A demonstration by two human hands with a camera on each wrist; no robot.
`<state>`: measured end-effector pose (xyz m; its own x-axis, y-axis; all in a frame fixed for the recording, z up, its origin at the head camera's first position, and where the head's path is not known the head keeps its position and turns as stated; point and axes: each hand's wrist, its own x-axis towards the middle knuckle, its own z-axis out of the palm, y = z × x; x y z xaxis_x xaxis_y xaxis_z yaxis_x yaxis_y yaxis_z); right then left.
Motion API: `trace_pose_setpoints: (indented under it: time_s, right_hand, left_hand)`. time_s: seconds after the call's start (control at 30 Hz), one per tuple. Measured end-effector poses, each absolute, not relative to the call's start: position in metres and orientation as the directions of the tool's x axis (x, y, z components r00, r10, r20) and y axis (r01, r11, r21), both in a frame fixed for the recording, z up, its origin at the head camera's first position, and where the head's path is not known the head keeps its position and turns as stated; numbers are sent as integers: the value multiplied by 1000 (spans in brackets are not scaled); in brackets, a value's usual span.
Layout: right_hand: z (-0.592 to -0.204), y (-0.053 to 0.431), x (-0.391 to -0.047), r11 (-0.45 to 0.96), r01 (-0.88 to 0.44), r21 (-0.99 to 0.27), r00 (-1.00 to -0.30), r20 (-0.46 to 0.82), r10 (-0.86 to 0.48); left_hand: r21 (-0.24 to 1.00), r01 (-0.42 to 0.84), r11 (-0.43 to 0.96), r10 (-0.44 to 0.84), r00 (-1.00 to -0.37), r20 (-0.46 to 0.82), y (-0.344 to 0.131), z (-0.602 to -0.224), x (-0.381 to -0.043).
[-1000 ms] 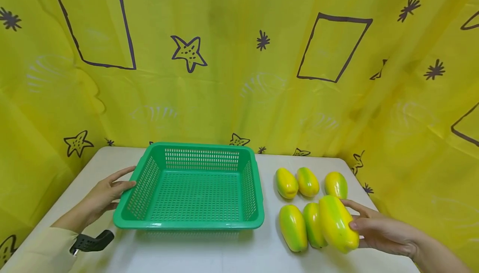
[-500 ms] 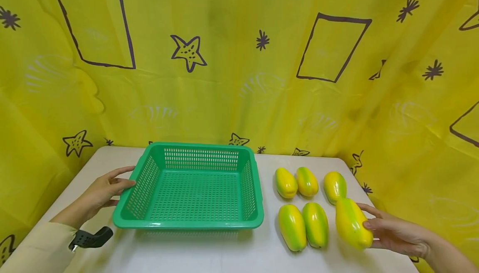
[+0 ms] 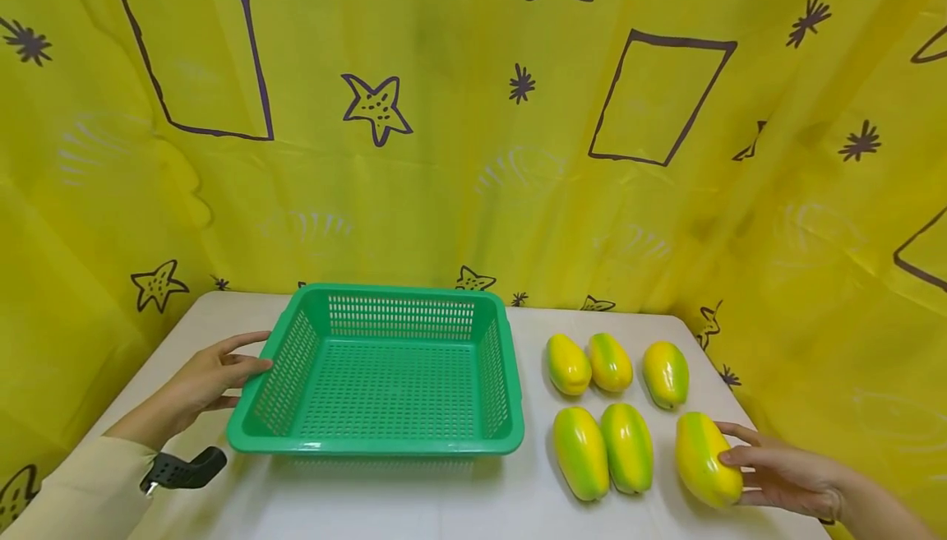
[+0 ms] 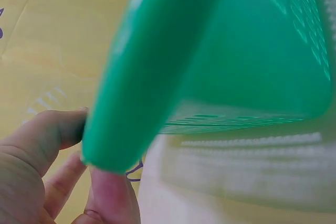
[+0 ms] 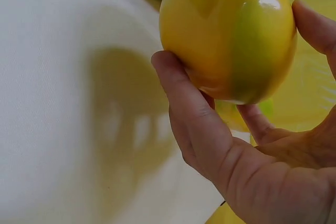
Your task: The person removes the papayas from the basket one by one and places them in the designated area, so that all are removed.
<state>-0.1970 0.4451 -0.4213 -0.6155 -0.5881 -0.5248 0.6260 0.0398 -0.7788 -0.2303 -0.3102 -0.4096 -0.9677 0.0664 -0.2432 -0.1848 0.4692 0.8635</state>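
Note:
In the head view, my right hand [image 3: 787,470] grips a glossy yellow-and-green papaya [image 3: 706,459] at the front right of the table. The right wrist view has thumb and fingers on opposite sides of this papaya [image 5: 231,35]; whether it touches the tabletop I cannot tell. At the basket's left side, my left hand [image 3: 200,388] holds the rim of a green plastic basket [image 3: 377,445]. Up close in the left wrist view, thumb and fingers pinch the basket rim [image 4: 142,77]. Inside the basket only its slotted floor shows.
Left of the held fruit lie two papayas side by side, one [image 3: 580,452] touching the other [image 3: 627,447]. Behind them are another pair [image 3: 568,364] [image 3: 610,362] and a single papaya [image 3: 666,374]. A yellow patterned curtain [image 3: 444,195] surrounds the white table [image 3: 370,507].
My right hand has carried its papaya rightward and down, away from the front pair, and the papaya beside them shows fully. The left hand and basket have stayed put.

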Motion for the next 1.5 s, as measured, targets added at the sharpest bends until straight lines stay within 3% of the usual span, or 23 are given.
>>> trace_pose_setpoints:
  time_s: [0.63, 1.5]
  right_hand:
    - [-443, 436, -212, 145, 586, -797, -662, -574, -481]
    - [-437, 430, -213, 314, 539, -781, -687, -624, -372]
  left_hand:
    - [861, -200, 467, 49, -967, -252, -320, -411, -223]
    - [858, -178, 482, 61, -970, -236, -311, -415, -231]
